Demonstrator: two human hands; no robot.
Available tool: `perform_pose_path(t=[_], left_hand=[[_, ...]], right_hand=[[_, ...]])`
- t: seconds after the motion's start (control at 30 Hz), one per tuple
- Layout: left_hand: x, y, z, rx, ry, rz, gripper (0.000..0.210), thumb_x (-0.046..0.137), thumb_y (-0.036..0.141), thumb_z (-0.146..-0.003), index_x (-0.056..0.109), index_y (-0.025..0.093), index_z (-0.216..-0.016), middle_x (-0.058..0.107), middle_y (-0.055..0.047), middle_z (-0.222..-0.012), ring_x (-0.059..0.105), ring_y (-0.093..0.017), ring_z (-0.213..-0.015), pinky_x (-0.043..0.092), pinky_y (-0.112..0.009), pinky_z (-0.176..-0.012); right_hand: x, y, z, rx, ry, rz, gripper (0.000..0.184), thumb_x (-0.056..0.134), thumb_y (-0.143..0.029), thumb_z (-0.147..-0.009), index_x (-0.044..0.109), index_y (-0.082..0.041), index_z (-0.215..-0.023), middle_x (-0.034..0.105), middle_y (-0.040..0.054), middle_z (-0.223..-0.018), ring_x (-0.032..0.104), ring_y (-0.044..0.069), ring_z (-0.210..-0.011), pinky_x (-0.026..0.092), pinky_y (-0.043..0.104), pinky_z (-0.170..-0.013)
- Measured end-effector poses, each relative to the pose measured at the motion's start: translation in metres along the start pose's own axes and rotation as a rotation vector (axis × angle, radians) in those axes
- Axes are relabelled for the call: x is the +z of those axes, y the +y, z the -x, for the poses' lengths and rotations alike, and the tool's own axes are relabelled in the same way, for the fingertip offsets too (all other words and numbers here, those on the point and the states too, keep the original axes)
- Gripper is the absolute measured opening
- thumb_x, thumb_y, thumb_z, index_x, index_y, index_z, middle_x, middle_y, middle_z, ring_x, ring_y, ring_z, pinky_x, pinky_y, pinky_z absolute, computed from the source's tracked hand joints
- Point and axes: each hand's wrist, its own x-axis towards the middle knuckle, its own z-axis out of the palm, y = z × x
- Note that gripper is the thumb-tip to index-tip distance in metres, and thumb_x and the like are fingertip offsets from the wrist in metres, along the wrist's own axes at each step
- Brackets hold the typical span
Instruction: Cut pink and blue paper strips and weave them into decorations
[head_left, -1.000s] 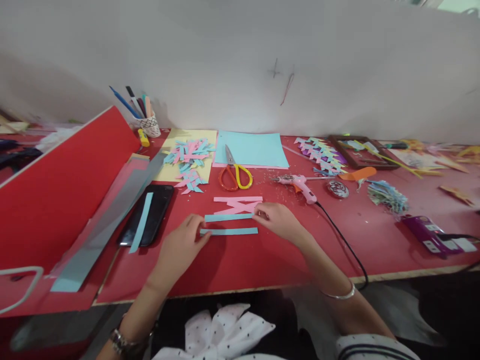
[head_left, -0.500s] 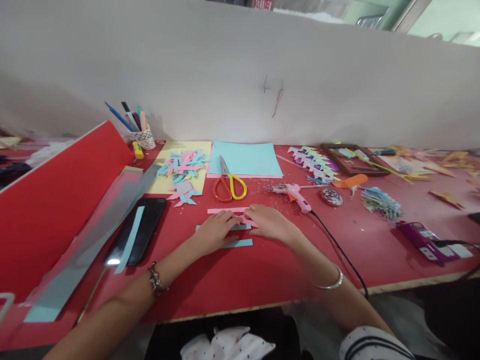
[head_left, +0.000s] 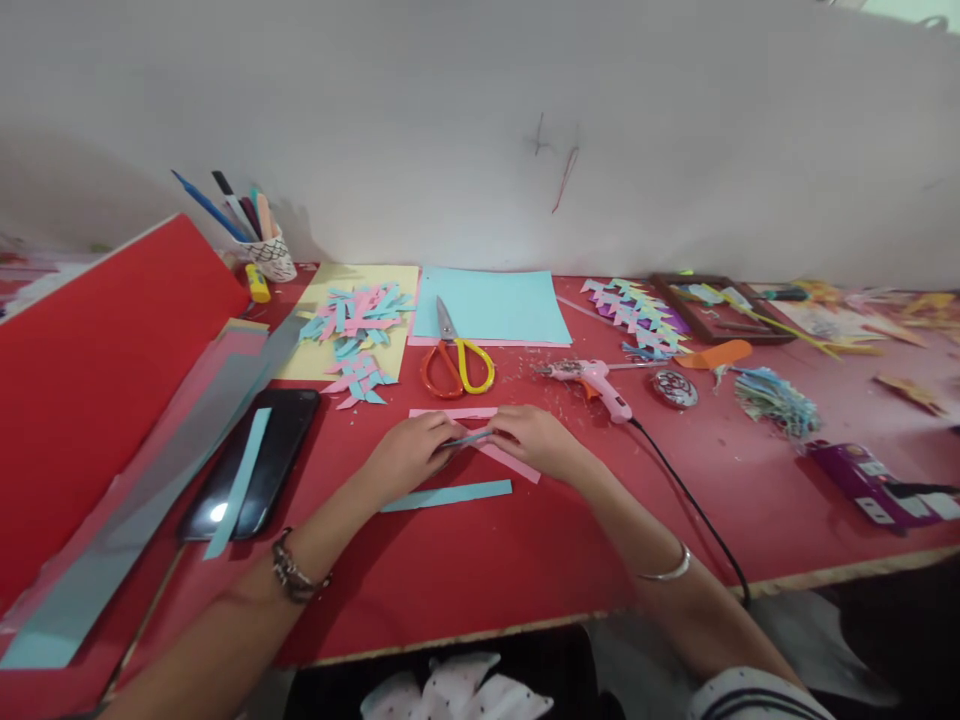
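Note:
My left hand (head_left: 409, 455) and my right hand (head_left: 541, 440) pinch the two ends of a light blue paper strip (head_left: 470, 438), held just above the red table. Beneath it and behind my hands lie a straight pink strip (head_left: 457, 413) and a slanted pink strip (head_left: 511, 461). A second blue strip (head_left: 454, 495) rests on the table nearer to me. Scissors (head_left: 445, 318) with one red and one yellow handle lie beyond my hands. A heap of folded pink and blue paper pieces (head_left: 360, 318) sits on a yellow sheet (head_left: 315, 350).
A pink glue gun (head_left: 596, 375) with a black cord lies right of the scissors. At left are a black phone (head_left: 289, 435), long paper strips and a red board (head_left: 112, 370). A pen cup (head_left: 274, 258), blue sheets (head_left: 491, 305) and a purple power strip (head_left: 847, 480) stand further out.
Both hands have picked up one blue strip from the table and now hold it between them. A pink strip shows slanting under my right hand. The view has shifted slightly downward.

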Motion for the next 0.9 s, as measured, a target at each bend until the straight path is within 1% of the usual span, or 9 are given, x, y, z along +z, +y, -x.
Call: perform_pose_path(t=[0.07,0.17,0.3,0.43,0.5,0.6,0.67,0.77,0.9], left_hand=[[-0.001,0.001,0.0,-0.012,0.027,-0.028,0.025,0.043,0.01,-0.079,0.059,0.017,-0.097,0.064,-0.007,-0.098,0.058,-0.02,-0.09,0.044,-0.031,-0.076],[-0.004,0.003,0.002,-0.062,0.081,-0.04,0.022,0.041,0.012,-0.08,0.059,0.016,-0.092,0.066,-0.007,-0.094,0.059,-0.02,-0.086,0.044,-0.03,-0.072],[-0.007,0.005,0.006,-0.118,0.142,0.023,0.025,0.035,0.015,-0.081,0.056,0.016,-0.093,0.066,-0.006,-0.086,0.06,-0.019,-0.077,0.042,-0.028,-0.065],[-0.008,0.006,0.008,-0.14,0.248,0.236,0.026,0.031,0.019,-0.082,0.054,0.016,-0.095,0.062,-0.003,-0.076,0.056,-0.015,-0.068,0.041,-0.026,-0.063],[-0.009,0.007,0.007,-0.17,0.31,0.39,0.024,0.031,0.022,-0.082,0.054,0.017,-0.086,0.056,0.002,-0.064,0.051,-0.013,-0.059,0.039,-0.024,-0.06],[-0.01,0.008,0.006,-0.3,0.389,0.73,0.02,0.036,0.026,-0.079,0.052,0.018,-0.07,0.044,0.005,-0.054,0.042,-0.01,-0.049,0.035,-0.021,-0.052],[-0.011,0.007,0.005,-0.367,0.41,0.901,0.021,0.038,0.029,-0.078,0.051,0.018,-0.065,0.041,0.006,-0.051,0.037,-0.008,-0.045,0.032,-0.02,-0.047],[-0.011,0.006,0.004,-0.387,0.405,0.978,0.026,0.039,0.035,-0.078,0.053,0.018,-0.064,0.038,0.007,-0.046,0.032,-0.007,-0.04,0.029,-0.02,-0.042],[-0.011,0.007,0.004,-0.408,0.406,1.053,0.027,0.049,0.04,-0.073,0.059,0.017,-0.062,0.047,0.004,-0.05,0.041,-0.008,-0.046,0.035,-0.02,-0.045]], right_hand=[[-0.002,-0.003,0.001,0.033,0.046,-0.038,0.016,0.05,-0.026,-0.082,0.06,-0.015,-0.088,0.063,0.006,-0.08,0.054,0.013,-0.071,0.033,0.022,-0.061],[-0.004,-0.008,0.003,0.068,0.104,-0.066,0.025,0.053,-0.033,-0.08,0.059,-0.015,-0.096,0.063,0.0061,-0.082,0.054,0.015,-0.072,0.034,0.023,-0.062],[-0.005,-0.014,0.005,0.093,0.061,-0.007,0.025,0.05,-0.033,-0.082,0.059,-0.015,-0.095,0.063,0.0075,-0.088,0.056,0.018,-0.08,0.036,0.025,-0.066],[-0.008,-0.019,0.009,0.15,-0.041,0.071,0.028,0.057,-0.034,-0.076,0.057,-0.014,-0.096,0.059,0.0098,-0.099,0.055,0.022,-0.089,0.038,0.027,-0.069],[-0.008,-0.021,0.012,0.185,-0.077,0.086,0.027,0.058,-0.032,-0.075,0.057,-0.014,-0.096,0.058,0.0105,-0.101,0.055,0.023,-0.091,0.039,0.028,-0.069],[-0.007,-0.022,0.013,0.193,-0.099,0.074,0.02,0.051,-0.024,-0.08,0.056,-0.015,-0.098,0.057,0.01,-0.102,0.056,0.021,-0.09,0.04,0.027,-0.069],[-0.005,-0.022,0.013,0.185,-0.097,0.076,0.02,0.047,-0.018,-0.082,0.056,-0.015,-0.099,0.057,0.0105,-0.103,0.056,0.02,-0.09,0.04,0.027,-0.071],[-0.001,-0.019,0.012,0.184,-0.074,0.071,0.023,0.041,-0.012,-0.083,0.056,-0.014,-0.1,0.057,0.0118,-0.105,0.056,0.02,-0.091,0.041,0.028,-0.072],[0.002,-0.016,0.011,0.189,0.052,-0.055,0.023,0.044,-0.013,-0.081,0.054,-0.016,-0.101,0.059,0.0095,-0.103,0.056,0.019,-0.091,0.041,0.029,-0.075]])
